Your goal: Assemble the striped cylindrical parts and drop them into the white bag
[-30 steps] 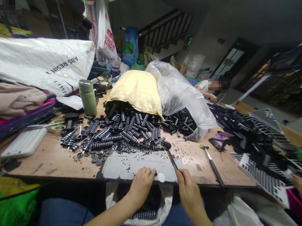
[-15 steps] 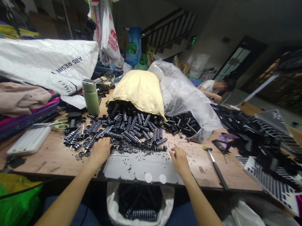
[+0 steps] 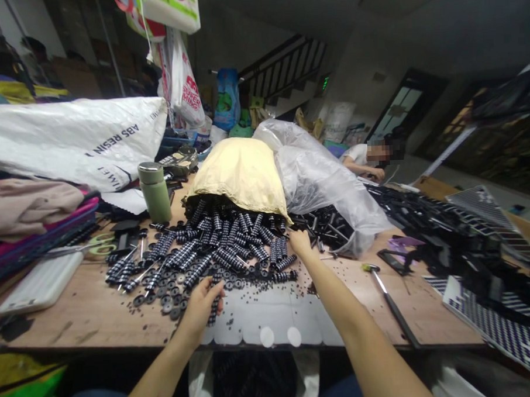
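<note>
My left hand [image 3: 201,301] is at the near edge of a pile of black-and-white striped stacks [image 3: 223,241], its fingers curled around one striped stack [image 3: 214,309]. Loose black washers [image 3: 168,293] lie just left of it. My right hand [image 3: 300,242] is stretched farther out, knuckles up, fingers bent down where the striped pile meets short black tubes [image 3: 327,222] spilling from a clear plastic bag [image 3: 321,178]. What the fingers hold is hidden. A grey card mat [image 3: 270,309] lies between my forearms at the table edge.
A yellow sack [image 3: 241,167] covers the back of the pile. A green flask [image 3: 154,191], scissors [image 3: 98,244] and a white case [image 3: 40,281] lie left; a hammer [image 3: 390,301] and heaped black parts [image 3: 446,237] right. A person [image 3: 368,156] sits beyond the table.
My left hand drew back from the pile toward the mat with a striped stack. My right hand reached forward from the mat's far edge to the black tubes by the clear bag.
</note>
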`<state>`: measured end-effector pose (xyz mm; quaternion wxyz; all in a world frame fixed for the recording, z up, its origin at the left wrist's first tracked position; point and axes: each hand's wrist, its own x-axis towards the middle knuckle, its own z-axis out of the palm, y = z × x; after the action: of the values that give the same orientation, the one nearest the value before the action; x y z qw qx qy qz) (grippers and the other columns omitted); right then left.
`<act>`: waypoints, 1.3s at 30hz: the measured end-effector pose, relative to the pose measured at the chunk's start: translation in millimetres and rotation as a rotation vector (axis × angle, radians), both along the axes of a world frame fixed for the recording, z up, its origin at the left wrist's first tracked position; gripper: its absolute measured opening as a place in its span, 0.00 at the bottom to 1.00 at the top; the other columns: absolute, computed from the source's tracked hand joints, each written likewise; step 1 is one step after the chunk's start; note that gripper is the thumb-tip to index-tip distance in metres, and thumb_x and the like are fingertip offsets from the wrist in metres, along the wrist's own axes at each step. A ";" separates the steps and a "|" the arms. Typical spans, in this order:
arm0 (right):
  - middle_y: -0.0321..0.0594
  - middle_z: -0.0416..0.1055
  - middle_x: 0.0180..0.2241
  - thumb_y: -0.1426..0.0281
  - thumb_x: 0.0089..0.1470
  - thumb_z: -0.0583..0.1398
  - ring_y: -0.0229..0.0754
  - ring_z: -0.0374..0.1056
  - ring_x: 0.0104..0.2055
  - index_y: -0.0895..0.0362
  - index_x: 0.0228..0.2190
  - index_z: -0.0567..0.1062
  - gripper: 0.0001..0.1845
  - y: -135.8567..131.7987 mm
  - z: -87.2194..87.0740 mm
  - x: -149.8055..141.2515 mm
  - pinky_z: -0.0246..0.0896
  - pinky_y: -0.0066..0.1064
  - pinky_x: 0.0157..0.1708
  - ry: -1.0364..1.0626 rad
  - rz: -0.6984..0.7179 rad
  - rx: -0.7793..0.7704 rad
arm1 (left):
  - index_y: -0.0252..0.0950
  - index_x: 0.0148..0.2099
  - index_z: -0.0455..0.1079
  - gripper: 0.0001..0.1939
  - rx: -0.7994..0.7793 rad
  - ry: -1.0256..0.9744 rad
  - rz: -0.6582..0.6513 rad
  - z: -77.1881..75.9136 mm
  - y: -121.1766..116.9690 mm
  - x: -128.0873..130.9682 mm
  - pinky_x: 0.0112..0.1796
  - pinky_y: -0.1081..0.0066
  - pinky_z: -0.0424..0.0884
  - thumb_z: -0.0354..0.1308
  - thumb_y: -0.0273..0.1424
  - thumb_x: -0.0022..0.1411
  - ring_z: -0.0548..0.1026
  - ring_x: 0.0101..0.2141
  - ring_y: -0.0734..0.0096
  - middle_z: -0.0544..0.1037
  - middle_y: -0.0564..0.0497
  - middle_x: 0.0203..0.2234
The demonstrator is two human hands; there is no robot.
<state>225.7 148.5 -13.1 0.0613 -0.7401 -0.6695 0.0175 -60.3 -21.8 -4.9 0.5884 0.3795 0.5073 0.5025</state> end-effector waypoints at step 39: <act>0.53 0.47 0.57 0.60 0.28 0.68 0.54 0.42 0.60 0.58 0.57 0.47 0.58 -216.7 -10.7 -39.5 0.43 0.47 0.57 0.549 0.317 0.020 | 0.35 0.48 0.67 0.18 0.588 1.136 -0.164 -29.2 -30.4 39.7 0.43 0.56 0.62 0.50 0.25 0.54 0.67 0.44 0.55 0.72 0.41 0.40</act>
<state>186.1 -68.2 -23.8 0.2433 -0.5937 -0.7350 0.2194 -20.5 -52.3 -34.1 0.1359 0.7695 0.5502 0.2945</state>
